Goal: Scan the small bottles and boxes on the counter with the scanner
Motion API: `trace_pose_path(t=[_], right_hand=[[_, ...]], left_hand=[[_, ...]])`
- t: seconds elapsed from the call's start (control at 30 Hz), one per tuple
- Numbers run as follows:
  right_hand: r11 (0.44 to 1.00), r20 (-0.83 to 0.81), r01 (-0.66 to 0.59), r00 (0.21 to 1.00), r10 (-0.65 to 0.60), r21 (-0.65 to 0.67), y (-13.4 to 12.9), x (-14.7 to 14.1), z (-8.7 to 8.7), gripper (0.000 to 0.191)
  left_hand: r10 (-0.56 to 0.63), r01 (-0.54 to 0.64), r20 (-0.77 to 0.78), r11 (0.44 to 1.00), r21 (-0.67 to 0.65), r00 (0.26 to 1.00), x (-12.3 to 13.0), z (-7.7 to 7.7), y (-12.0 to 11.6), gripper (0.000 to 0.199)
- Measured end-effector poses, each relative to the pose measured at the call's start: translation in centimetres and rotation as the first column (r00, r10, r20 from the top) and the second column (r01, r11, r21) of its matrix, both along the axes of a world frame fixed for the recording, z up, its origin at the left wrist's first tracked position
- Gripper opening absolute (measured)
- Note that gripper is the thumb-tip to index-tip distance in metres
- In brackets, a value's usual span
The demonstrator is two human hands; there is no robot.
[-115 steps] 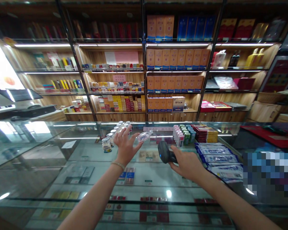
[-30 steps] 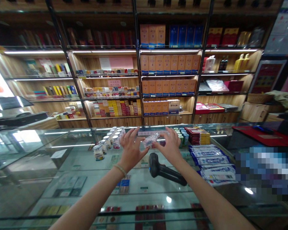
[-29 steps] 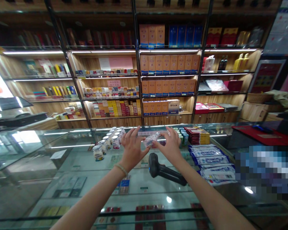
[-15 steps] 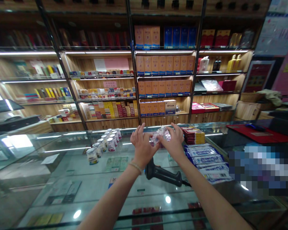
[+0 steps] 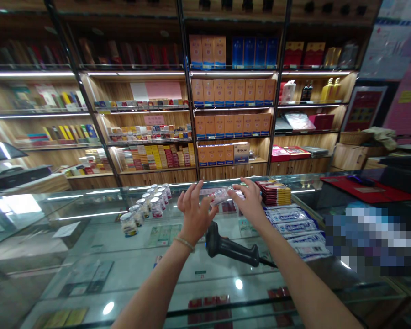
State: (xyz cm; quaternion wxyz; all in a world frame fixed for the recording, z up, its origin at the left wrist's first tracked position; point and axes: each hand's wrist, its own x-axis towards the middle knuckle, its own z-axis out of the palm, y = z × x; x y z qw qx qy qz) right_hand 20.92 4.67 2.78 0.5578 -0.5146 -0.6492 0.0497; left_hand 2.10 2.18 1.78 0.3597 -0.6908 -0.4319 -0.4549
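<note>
A small, shiny clear plastic packet [image 5: 221, 196] with pinkish contents spans the gap between my two hands above the glass counter. My left hand [image 5: 196, 212] has its thumb and index finger at the packet's left end, its other fingers raised. With thumb and fingertips, my right hand [image 5: 249, 203] grips the right end. Just below the hands lies a black handheld barcode scanner [image 5: 231, 249] on the glass, its cable running right. More shiny packaging shows partly behind my right hand. What exactly the packet contains is too small to make out.
White-lidded small jars [image 5: 156, 206] stand in rows at left. Right of my hands are stacked red-and-yellow packs [image 5: 274, 193] and blue-and-white packets [image 5: 292, 224]. A red mat [image 5: 351, 189] lies farther right. Shelves with orange boxes [image 5: 231, 91] line the wall beyond the glass counter [image 5: 130, 269].
My left hand has shifted slightly left, widening the gap between the hands. The clear packet now looks longer and straighter between them. The scanner stays in place on the counter.
</note>
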Motion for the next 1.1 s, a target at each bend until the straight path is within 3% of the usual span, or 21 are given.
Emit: trace_pose_path(t=[0.17, 0.47, 0.8, 1.1], right_hand=[[1.0, 0.005, -0.018, 1.0, 0.018, -0.005, -0.4, 0.0, 0.3, 0.04], [0.994, 0.111, -0.028, 0.994, 0.016, 0.109, -1.7, 0.3, 1.1, 0.033], [0.987, 0.324, -0.134, 0.941, 0.1, 0.084, -1.8, 0.7, 0.9, 0.03], [0.981, 0.364, -0.152, 0.926, 0.099, 0.121, -1.8, 0.6, 0.7, 0.032]], left_hand=[[0.009, -0.009, -0.009, 1.0, -0.02, 1.0, 0.2, 0.4, -0.3, 0.018], [-0.071, 0.091, 0.082, 0.956, -0.279, 0.994, -0.6, 1.7, -0.5, 0.064], [-0.163, 0.151, 0.011, 0.884, -0.442, 0.987, -2.3, 1.6, 0.0, 0.04], [-0.132, 0.137, 0.044, 0.884, -0.446, 0.99, -1.2, 2.0, -0.5, 0.023]])
